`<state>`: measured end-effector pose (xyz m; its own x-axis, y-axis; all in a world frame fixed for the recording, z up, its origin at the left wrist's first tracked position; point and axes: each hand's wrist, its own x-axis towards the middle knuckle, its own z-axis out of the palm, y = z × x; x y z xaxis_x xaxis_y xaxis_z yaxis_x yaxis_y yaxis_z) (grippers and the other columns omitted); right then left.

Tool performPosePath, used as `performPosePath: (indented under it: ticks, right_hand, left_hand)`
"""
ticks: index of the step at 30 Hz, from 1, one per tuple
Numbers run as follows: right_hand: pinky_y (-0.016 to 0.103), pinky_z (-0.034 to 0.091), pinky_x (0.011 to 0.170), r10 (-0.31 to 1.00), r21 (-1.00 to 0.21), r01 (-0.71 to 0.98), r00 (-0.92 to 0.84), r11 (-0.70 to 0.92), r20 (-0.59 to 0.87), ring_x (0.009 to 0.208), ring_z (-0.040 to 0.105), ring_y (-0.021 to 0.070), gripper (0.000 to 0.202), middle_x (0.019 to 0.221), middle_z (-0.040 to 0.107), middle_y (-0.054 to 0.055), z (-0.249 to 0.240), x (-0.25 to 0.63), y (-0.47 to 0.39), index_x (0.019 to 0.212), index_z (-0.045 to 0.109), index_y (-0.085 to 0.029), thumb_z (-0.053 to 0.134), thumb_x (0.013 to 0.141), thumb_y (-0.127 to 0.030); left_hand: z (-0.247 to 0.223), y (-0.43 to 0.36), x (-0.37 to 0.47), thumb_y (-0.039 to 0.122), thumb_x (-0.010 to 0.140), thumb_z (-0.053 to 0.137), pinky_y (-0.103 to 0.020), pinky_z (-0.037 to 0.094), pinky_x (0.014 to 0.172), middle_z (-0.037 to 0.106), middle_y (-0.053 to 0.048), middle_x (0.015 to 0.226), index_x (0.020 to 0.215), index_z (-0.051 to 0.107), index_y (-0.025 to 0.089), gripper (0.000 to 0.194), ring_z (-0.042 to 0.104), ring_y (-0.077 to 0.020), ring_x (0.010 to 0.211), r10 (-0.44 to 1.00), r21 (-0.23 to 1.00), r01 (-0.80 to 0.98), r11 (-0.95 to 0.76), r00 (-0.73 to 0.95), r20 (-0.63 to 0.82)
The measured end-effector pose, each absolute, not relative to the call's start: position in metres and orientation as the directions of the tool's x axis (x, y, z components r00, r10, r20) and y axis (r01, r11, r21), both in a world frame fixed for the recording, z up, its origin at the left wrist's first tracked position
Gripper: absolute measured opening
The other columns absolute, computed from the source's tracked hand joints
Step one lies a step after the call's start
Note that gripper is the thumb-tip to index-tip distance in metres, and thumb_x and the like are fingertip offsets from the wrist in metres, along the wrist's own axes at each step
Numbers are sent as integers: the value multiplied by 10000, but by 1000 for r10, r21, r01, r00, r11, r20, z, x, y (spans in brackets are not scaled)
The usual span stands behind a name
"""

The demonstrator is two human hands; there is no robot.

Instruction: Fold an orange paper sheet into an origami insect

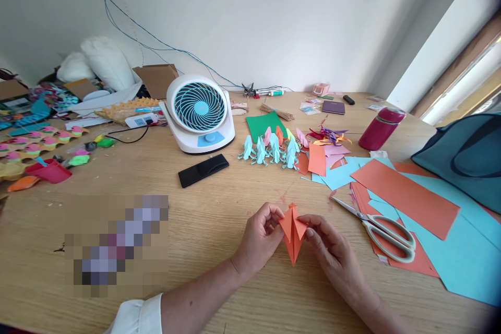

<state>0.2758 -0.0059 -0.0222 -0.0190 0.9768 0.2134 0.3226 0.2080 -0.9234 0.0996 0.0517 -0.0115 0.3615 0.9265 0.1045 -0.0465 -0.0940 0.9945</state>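
A folded orange paper model (293, 237) sits between the two hands above the near part of the tabletop (203, 297), its long point toward the person and narrow flaps lying along its front. The left hand (258, 240) has its fingers closed in a pinch on one side corner; the right hand (332, 253) pinches the opposite side between thumb and forefinger. The step in hand looks like shaping or flattening the flaps; any further crease would call for a light, even grip, with the layers kept aligned. To the right lie scissors (363, 216), handles over orange paper, beside a large orange sheet (407, 198) and light-blue sheets (457, 266). Farther back stand light-blue folded figures (275, 151) in front of a green sheet (260, 124), with a white desk fan (201, 107) to their left and a magenta bottle (381, 129) to their right. No brand, label or writing is legible.
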Motion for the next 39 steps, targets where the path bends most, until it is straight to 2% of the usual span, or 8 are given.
performPosePath:
  ticks: [6, 10, 12, 15, 19, 23, 32, 39]
  right_hand:
    - [258, 501, 784, 979, -949, 240, -22, 203, 204, 933, 606, 179, 239, 1049, 650, 43, -18, 275, -7, 1181, 588, -254, 547, 955, -317]
    - [249, 511, 746, 978, -964, 176, 39, 197, 207, 894, 621, 179, 246, 1014, 649, 35, -20, 276, -3, 1125, 592, -243, 625, 885, -280]
    - [249, 505, 701, 978, -957, 226, 63, 181, 200, 843, 621, 177, 231, 966, 652, 33, -23, 277, -2, 1111, 589, -235, 608, 883, -260]
    - [245, 464, 595, 987, -897, 421, 26, 136, 161, 696, 578, 160, 193, 848, 635, 18, -26, 279, 0, 1092, 592, -231, 548, 905, -216]
    - [291, 503, 728, 966, -777, 575, -178, 257, 189, 847, 612, 186, 274, 1012, 624, 65, -22, 280, 0, 1136, 617, -251, 463, 933, -150]
    - [325, 521, 853, 944, -728, 613, -289, 308, 156, 1022, 608, 211, 408, 1200, 577, 82, -22, 283, -1, 1254, 577, -304, 482, 908, -111]
    - [326, 523, 853, 951, -727, 625, -280, 284, 130, 1033, 601, 211, 387, 1177, 584, 84, -25, 284, 1, 1236, 586, -297, 474, 916, -111]
    - [272, 512, 725, 987, -887, 436, -114, 152, 113, 860, 624, 179, 232, 1014, 628, 66, -30, 284, 3, 1143, 638, -253, 502, 955, -253]
  left_hand:
    - [-11, 43, 98, 128, 853, 541, -206, 432, 622, 578, 15, 756, 887, 516, 180, 66, 528, -102, 659, 882, 947, 126, -297, 416, 221]
    - [-3, 52, 85, 44, 799, 533, -245, 500, 784, 662, -36, 955, 1092, 548, 178, 323, 618, -137, 824, 697, 810, 160, -564, 619, 364]
    - [4, 76, 72, 59, 825, 544, -285, 503, 880, 681, -53, 1041, 1161, 569, 195, 363, 641, -169, 958, 599, 714, 184, -676, 700, 388]
    - [16, 139, 46, 127, 895, 554, -349, 506, 923, 697, -55, 995, 982, 650, 195, 146, 649, -195, 978, 649, 519, 400, -755, 566, 508]
    - [25, 223, 20, 114, 907, 523, -401, 439, 1057, 670, -72, 1202, 1115, 658, 142, 249, 599, -215, 1157, 651, 352, 549, -758, 599, 468]
    - [17, 267, 16, 75, 837, 604, -418, 398, 1116, 660, -75, 1278, 1128, 678, 133, 306, 564, -226, 1245, 635, 342, 535, -772, 674, 378]
    - [5, 270, 27, 83, 812, 604, -420, 462, 1051, 684, -80, 1191, 1003, 697, 190, 237, 625, -230, 1148, 750, 464, 590, -660, 538, 384]
    - [-2, 159, 54, 149, 879, 563, -245, 543, 718, 729, -43, 924, 943, 671, 178, 129, 689, -151, 818, 858, 678, 545, -493, 434, 275]
